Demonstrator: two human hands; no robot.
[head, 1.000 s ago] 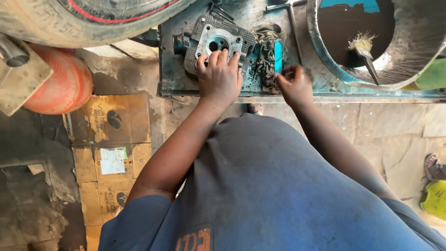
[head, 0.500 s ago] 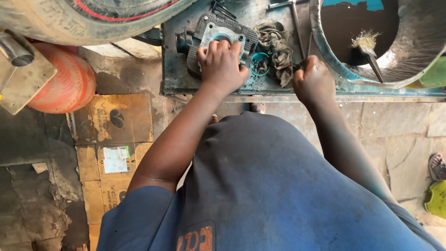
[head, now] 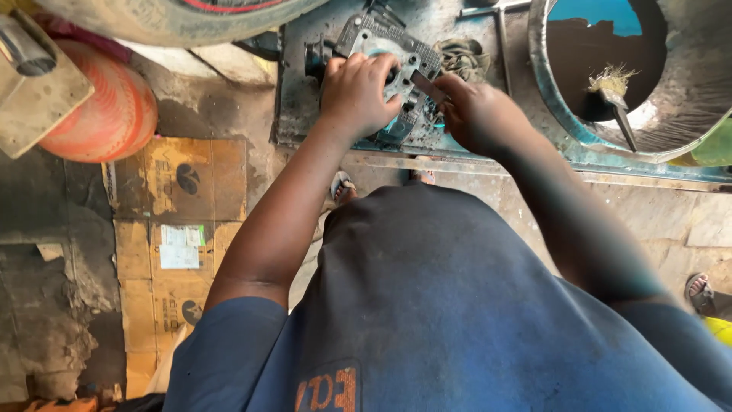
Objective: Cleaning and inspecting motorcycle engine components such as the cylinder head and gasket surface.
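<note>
A grey metal engine part [head: 381, 46] with a round bore and bolt holes lies on a grimy blue-grey metal work surface [head: 297, 91]. My left hand [head: 357, 91] rests flat on top of the part and covers most of it. My right hand [head: 476, 114] is closed on a thin flat metal blade [head: 428, 85] whose tip lies against the part's right face. A wad of dirty rag [head: 461, 55] sits just behind my right hand.
A large metal basin [head: 690, 114] at the right holds dark liquid and a brush [head: 616, 95]. An orange gas cylinder [head: 107, 114] and flattened cardboard [head: 175, 229] lie at the left, a tyre [head: 175, 19] above. A long metal tool [head: 499, 23] lies on the bench. Another person's sandalled foot [head: 705, 294] shows at the right edge.
My right hand has moved left from the bench edge to the engine part, holding the blade against it. My left hand stayed on the part.
</note>
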